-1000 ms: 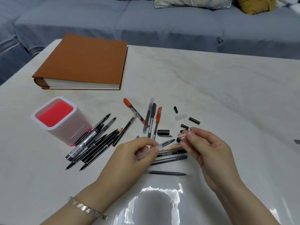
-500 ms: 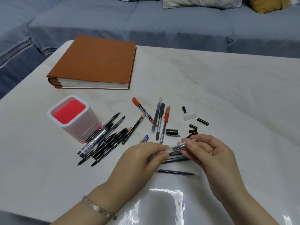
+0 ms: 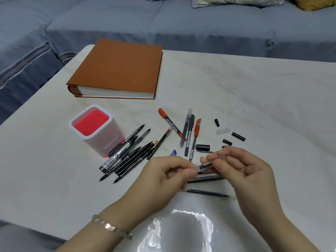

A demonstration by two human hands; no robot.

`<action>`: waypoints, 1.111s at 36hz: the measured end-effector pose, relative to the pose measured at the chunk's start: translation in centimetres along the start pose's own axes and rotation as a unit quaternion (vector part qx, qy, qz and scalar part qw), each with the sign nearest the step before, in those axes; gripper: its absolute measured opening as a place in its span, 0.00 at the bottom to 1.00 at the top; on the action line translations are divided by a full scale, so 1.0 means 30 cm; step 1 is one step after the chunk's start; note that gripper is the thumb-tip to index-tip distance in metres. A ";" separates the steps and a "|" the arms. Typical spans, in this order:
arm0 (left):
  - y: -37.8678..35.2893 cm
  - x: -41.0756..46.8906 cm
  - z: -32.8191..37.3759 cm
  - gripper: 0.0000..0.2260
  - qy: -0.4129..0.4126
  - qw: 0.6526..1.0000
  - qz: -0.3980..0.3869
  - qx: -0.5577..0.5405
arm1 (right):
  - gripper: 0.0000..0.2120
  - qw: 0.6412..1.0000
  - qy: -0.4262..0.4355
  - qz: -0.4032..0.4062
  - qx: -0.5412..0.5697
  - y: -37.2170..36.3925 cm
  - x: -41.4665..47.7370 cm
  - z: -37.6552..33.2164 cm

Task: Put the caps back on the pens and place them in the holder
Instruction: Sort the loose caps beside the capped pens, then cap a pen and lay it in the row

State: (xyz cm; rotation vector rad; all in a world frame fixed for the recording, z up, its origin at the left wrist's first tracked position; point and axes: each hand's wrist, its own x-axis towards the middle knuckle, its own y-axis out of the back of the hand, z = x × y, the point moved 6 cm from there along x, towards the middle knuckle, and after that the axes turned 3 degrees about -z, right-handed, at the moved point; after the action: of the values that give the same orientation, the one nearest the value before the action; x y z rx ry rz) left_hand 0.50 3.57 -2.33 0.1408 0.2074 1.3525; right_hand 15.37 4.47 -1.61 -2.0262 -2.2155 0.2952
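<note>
White table (image 3: pixel 254 91), both hands gripping pen (image 3: pixel 209 165)

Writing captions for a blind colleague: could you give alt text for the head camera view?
A left hand and right hand pinch a clear plastic pen between them over a white marbled table. Loose dark pens and black caps lie near a white square holder with red inside; an orange album lies behind.

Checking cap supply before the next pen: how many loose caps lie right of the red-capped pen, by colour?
Small black plastic caps: 3
Translucent white cap: 1
Dark grey ribbed cap with clip: 1
Total: 5
One more dark piece beside the right hand is too hidden to count.
</note>
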 end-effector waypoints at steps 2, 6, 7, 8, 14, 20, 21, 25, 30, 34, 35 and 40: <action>0.002 0.000 0.002 0.12 0.022 1.000 -0.018 -0.012 | 0.05 1.000 0.012 -0.010 -0.001 -0.008 -0.004 -0.009; 0.014 0.000 0.018 0.04 -0.049 0.985 -0.002 0.163 | 0.11 1.000 -0.004 -0.010 -0.015 0.014 0.019 0.035; 0.010 0.003 0.022 0.06 -0.090 0.962 -0.007 0.258 | 0.12 0.999 -0.017 -0.019 -0.041 0.020 0.028 0.056; 0.000 0.004 0.017 0.10 -0.119 0.930 -0.025 0.346 | 0.11 0.996 -0.028 -0.034 -0.080 0.023 0.035 0.075; -0.004 0.016 -0.041 0.19 -0.105 0.888 -0.085 0.440 | 0.12 0.913 0.065 -0.143 -0.377 0.024 0.032 0.114; 0.164 -0.014 -0.159 0.15 -0.005 0.868 0.092 0.488 | 0.12 0.876 0.085 -0.170 -0.444 0.087 0.023 0.167; 0.191 -0.022 -0.183 0.11 0.021 0.858 0.106 0.502 | 0.10 0.874 0.077 -0.170 -0.449 0.107 0.024 0.175; 0.232 -0.038 -0.251 0.03 0.090 0.833 0.108 0.535 | 0.09 0.867 0.059 -0.147 -0.472 0.184 0.026 0.198; 0.231 -0.028 -0.291 0.04 0.116 0.834 0.093 0.531 | 0.07 0.814 0.087 -0.133 -0.558 0.207 0.034 0.234; 0.235 -0.019 -0.302 0.02 0.126 0.828 0.073 0.541 | 0.07 0.788 0.089 -0.123 -0.597 0.191 0.051 0.223; 0.237 -0.019 -0.299 0.02 0.129 0.830 0.075 0.538 | 0.07 0.790 0.089 -0.116 -0.595 0.188 0.060 0.211; 0.238 -0.024 -0.254 0.04 0.106 0.847 0.113 0.508 | 0.05 0.794 0.107 -0.062 -0.595 0.183 0.131 0.149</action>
State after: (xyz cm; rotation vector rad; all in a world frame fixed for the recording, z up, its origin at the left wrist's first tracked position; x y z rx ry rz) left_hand -8.19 4.24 -8.12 0.9333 1.1231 1.3649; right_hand 19.36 8.57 -7.35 -2.0370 -2.5758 -1.6562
